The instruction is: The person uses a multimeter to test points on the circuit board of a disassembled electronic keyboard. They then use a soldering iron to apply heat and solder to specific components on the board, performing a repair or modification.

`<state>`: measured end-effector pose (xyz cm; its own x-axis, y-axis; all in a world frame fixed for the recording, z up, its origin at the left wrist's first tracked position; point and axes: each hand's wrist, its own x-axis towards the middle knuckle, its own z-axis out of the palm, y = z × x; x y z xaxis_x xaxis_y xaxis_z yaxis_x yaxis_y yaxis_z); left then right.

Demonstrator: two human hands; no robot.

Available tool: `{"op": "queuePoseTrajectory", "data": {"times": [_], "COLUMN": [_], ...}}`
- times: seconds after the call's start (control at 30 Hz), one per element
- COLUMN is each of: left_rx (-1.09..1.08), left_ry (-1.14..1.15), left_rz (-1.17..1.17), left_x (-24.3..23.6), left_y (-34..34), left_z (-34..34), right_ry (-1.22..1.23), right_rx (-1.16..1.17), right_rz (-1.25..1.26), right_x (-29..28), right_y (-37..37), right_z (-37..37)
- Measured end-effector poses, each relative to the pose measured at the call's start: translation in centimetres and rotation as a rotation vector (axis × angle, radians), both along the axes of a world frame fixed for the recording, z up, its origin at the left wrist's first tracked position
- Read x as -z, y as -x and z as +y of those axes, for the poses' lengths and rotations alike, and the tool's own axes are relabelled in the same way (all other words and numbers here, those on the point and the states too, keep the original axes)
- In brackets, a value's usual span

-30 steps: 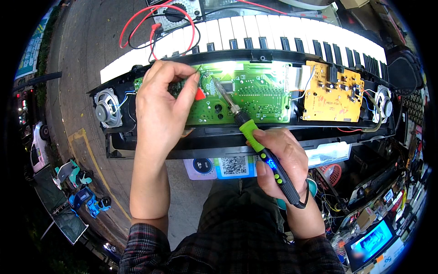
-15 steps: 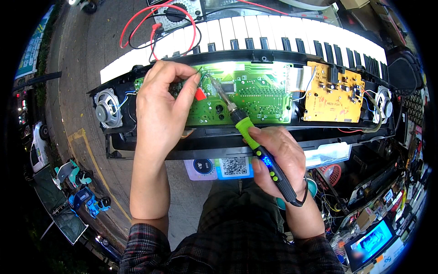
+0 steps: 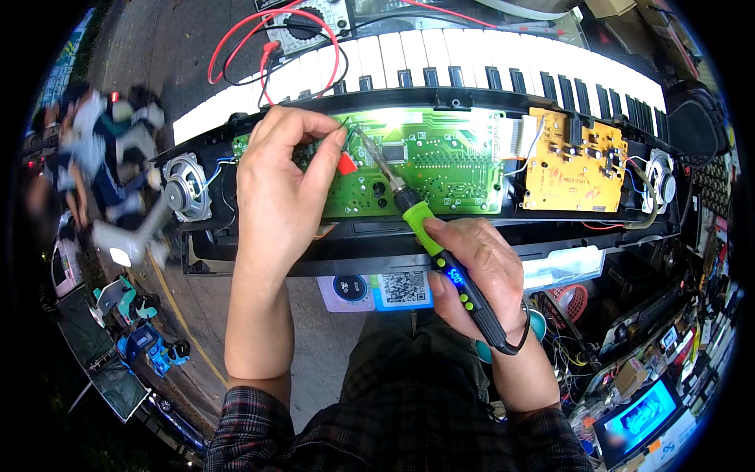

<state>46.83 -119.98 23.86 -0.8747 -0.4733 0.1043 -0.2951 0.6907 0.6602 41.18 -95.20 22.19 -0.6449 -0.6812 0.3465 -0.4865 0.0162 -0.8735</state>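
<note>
An opened electronic keyboard (image 3: 432, 59) lies across in front of me, with a green circuit board (image 3: 464, 177) exposed. My right hand (image 3: 495, 263) grips a green and black soldering iron (image 3: 418, 223) with a lit blue display. Its tip touches or nearly touches the board's upper left part. Beside the tip, my left hand (image 3: 275, 181) pinches a thin dark wire (image 3: 344, 123) between thumb and forefinger. A small red piece (image 3: 347, 164) sits just below those fingers. My left hand hides the board's left part.
An orange circuit board (image 3: 578, 193) sits right of the green one, between speakers (image 3: 185, 186) at both ends. Behind the keys lies a multimeter (image 3: 314, 27) with red and black leads. Cluttered goods and a lit screen (image 3: 641, 413) stand at right. Blurred people (image 3: 102, 149) pass on the left.
Blurred people and a light-coloured vehicle have come into the street at the left. My right hand and the iron's handle have shifted very slightly left; my left hand keeps its pinch.
</note>
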Motion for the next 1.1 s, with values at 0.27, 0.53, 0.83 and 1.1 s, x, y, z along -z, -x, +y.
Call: {"op": "queuePoseTrajectory", "data": {"times": [0.27,0.53,0.83,1.1], "left_rx": [-0.012,-0.07,-0.084,-0.102], "left_ry": [-0.027,-0.09,-0.096,-0.147], "left_rz": [0.023,0.064,0.08,0.132], "left_x": [0.4,0.6,0.8,0.4], "left_y": [0.0,-0.1,-0.3,-1.0], "left_z": [0.1,0.2,0.1,0.5], "right_ry": [-0.017,0.007,0.002,0.032], "right_rx": [0.003,0.026,-0.012,-0.001], "right_rz": [-0.009,-0.058,-0.035,-0.054], "right_x": [0.0,0.4,0.5,0.5], "right_y": [0.0,-0.2,0.0,-0.1], "right_z": [0.2,0.8,0.5,0.9]}}
